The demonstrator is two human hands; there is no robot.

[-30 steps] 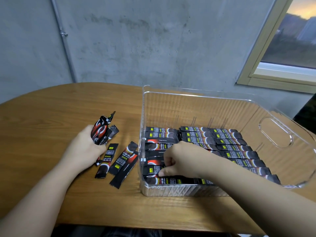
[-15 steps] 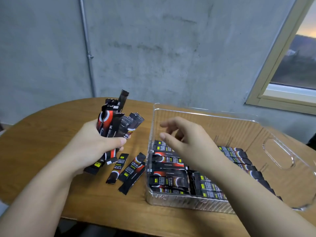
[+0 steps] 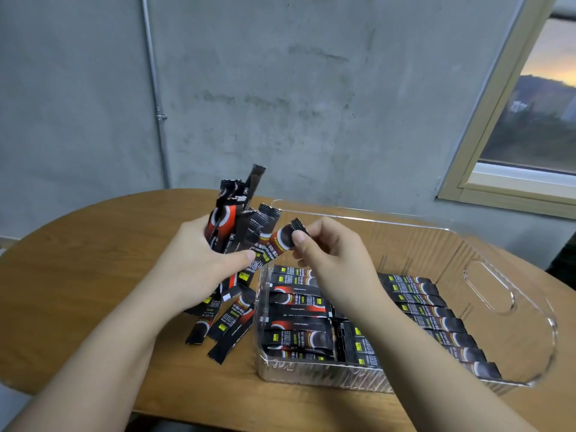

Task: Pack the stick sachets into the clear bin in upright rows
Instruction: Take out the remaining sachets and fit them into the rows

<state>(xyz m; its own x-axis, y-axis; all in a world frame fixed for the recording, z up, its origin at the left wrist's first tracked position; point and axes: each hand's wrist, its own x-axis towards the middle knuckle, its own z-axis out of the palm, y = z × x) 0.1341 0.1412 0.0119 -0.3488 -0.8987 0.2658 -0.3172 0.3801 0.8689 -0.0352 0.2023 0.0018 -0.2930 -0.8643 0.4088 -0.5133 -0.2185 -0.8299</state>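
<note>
Head view: bare grey concrete wall behind, with a thin metal conduit running down it at left, held by a clamp partway. Cream-framed window at upper right, showing dusk sky and a hillside. Work surface is a rounded wooden table, warm brown, grain visible, curved far edge against the wall. The clear bin sits on the right half of the table, transparent walls, an oval handle cut-out in its right end. Inside it, packed sachets in black and red wrappers lie in rows across the bin floor, more toward the near and left side. Left hand is raised over the table just left of the bin, fingers curled round a bunch of sachets that fan upward and out below the palm. Right hand is above the bin's left end, thumb and forefinger pinching the top of one sachet that leans out of the bunch. Three loose sachets lie flat on the table, just beside the bin's left wall.
</note>
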